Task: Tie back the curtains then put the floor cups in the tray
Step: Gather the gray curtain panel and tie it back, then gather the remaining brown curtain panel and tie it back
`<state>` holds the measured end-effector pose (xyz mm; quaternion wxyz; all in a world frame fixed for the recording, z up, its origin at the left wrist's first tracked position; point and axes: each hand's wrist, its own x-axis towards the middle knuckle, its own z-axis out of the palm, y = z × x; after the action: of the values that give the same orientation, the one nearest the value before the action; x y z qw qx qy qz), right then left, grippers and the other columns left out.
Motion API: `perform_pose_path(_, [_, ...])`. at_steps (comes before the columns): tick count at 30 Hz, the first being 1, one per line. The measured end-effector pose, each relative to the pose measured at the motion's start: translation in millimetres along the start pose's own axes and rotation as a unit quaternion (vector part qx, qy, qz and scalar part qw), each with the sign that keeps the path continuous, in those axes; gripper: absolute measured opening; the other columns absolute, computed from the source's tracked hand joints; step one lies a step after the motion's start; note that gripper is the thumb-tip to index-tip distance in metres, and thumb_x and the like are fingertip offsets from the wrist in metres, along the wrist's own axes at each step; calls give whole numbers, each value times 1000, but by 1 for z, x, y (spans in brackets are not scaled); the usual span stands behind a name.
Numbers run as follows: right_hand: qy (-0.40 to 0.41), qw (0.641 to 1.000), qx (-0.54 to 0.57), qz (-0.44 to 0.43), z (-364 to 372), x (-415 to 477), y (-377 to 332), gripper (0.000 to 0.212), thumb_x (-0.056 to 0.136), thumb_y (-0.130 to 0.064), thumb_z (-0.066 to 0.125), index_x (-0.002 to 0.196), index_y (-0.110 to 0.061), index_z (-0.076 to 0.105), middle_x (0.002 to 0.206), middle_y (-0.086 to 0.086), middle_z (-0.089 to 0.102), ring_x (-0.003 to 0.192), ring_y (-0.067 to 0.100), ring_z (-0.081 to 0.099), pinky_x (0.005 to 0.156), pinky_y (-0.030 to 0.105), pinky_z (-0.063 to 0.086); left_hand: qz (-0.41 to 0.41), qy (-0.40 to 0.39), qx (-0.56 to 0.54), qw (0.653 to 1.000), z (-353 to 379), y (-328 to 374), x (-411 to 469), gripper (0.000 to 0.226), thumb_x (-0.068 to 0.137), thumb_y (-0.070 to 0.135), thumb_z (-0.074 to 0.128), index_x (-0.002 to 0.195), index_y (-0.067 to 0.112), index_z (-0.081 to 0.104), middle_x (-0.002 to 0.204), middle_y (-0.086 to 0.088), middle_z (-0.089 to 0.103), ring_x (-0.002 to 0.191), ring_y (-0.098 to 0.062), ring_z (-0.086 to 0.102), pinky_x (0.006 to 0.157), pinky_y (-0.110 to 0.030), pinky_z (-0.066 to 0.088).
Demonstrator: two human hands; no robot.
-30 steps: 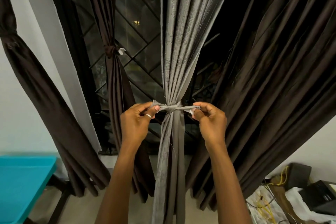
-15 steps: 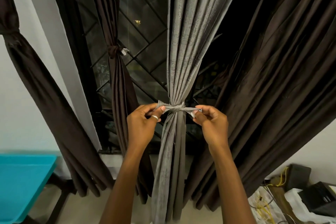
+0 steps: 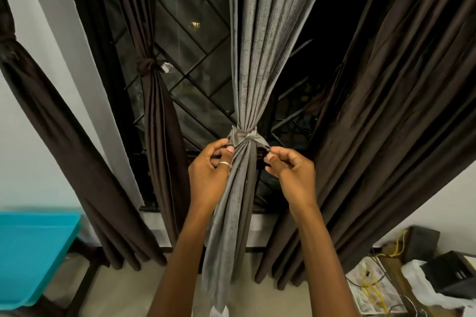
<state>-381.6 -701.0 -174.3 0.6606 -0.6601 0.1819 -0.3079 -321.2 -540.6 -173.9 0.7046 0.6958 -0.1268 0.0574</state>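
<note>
A dark window (image 3: 180, 20) has a metal grille (image 3: 201, 60) with slanted bars. A blue table (image 3: 33, 252) on dark legs (image 3: 87, 283) stands low on the left by the white wall (image 3: 33, 162). Low on the right, yellow wires (image 3: 371, 291) lie on paper beside black boxes (image 3: 423, 242).

Head view, close before gray curtain (image 3: 260, 46)

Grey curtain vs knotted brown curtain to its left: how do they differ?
Grey curtain is light and silvery; brown curtain is dark. Grey curtain's tie is pinched by left hand and right hand; brown curtain's knot hangs untouched, higher in frame. Both are bunched before the window.
</note>
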Motion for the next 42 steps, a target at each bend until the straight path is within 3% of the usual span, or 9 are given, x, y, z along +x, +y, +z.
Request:
perform_pose_path(5, [-11, 1000, 8, 18, -14, -1, 7, 16, 94, -9, 70, 110, -10, 75, 98, 3, 78, 95, 14, 76, 74, 24, 61, -15, -2, 17, 1000, 10, -1, -11, 26, 100, 30, 63, 126, 26, 68, 94, 18, 73, 78, -6, 72, 78, -36, 63])
perform_pose_path(10, [-23, 999, 5, 36, -24, -4, 11, 14, 98, -10, 65, 106, -16, 75, 92, -6, 77, 91, 11, 76, 72, 22, 61, -28, -4, 31, 999, 27, -2, -27, 28, 102, 30, 60, 127, 23, 67, 103, 6, 74, 79, -4, 72, 80, -31, 62])
perform_pose_path(18, [-34, 998, -22, 51, -44, -17, 26, 14, 101, -16, 61, 106, -24, 72, 101, -4, 76, 89, 9, 75, 72, 22, 60, -55, -9, 60, 997, 51, -14, -59, 26, 102, 23, 60, 126, 19, 67, 98, 7, 75, 77, -4, 72, 76, -25, 61])
perform_pose_path(25, [29, 997, -51, 49, -60, -10, 27, 14, 101, -20, 61, 101, -30, 72, 93, -10, 76, 88, 7, 75, 76, 29, 62, -52, -60, 56, 995, 75, -8, -52, 22, 101, 23, 61, 122, 24, 68, 95, 13, 74, 77, -4, 72, 77, -29, 61])
perform_pose_path(29, [78, 989, -123, 15, -75, 6, 12, 15, 99, -25, 63, 111, -24, 73, 97, -8, 75, 91, 5, 73, 82, 32, 62, -54, -108, 26, 992, 101, -4, -37, 22, 101, 27, 62, 122, 28, 67, 90, 14, 74, 74, -4, 71, 74, -29, 60])
perform_pose_path(33, [154, 958, -232, -69, -92, 41, -20, 21, 97, -22, 66, 117, -15, 71, 111, 0, 73, 93, 4, 66, 79, 1, 43, -51, -141, -7, 989, 125, -2, -24, 23, 101, 25, 62, 123, 24, 68, 96, 9, 75, 73, -5, 70, 73, -30, 59])
perform_pose_path(35, [191, 935, -275, -119, -99, 64, -44, 26, 97, -19, 66, 120, -9, 69, 118, 7, 68, 92, 4, 60, 74, -6, 35, -50, -158, -15, 986, 135, 0, -15, 24, 101, 25, 61, 124, 24, 68, 97, 9, 75, 73, -3, 70, 72, -28, 57])
perform_pose_path(39, [244, 903, -300, -189, -108, 106, -83, 38, 96, -24, 68, 129, -8, 59, 129, 8, 56, 104, 8, 58, 80, 1, 38, -33, -191, -30, 981, 152, 13, 1, 23, 102, 26, 60, 123, 24, 67, 97, 10, 73, 72, -2, 69, 74, -30, 59])
perform_pose_path(42, [258, 897, -315, -173, -108, 130, -89, 49, 94, -34, 70, 134, -12, 52, 131, 5, 54, 108, 11, 57, 89, 22, 47, -17, -207, -27, 978, 163, 21, 9, 23, 102, 29, 60, 123, 25, 68, 98, 11, 73, 74, -2, 69, 76, -32, 61])
